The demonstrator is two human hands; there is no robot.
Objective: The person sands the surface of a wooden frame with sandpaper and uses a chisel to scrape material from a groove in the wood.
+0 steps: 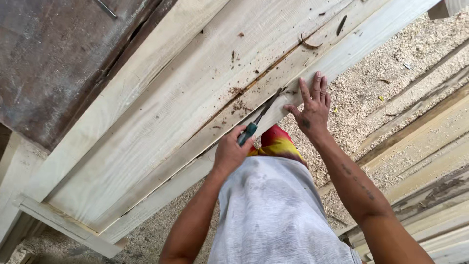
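Note:
My left hand (230, 150) is shut on the green handle of a screwdriver (257, 121), whose dark blade points up along the seam between two pale wooden boards (185, 93). My right hand (312, 106) lies flat with fingers spread on the narrow outer board (342, 54), just right of the blade's tip. Brown bark crumbs and chips lie scattered along the seam.
A dark rusty metal surface (53, 58) adjoins the boards at the upper left. Sawdust (371, 88) covers the ground to the right, with several long planks (430, 146) lying on it. My grey shirt and a red-yellow cloth (276, 143) fill the lower middle.

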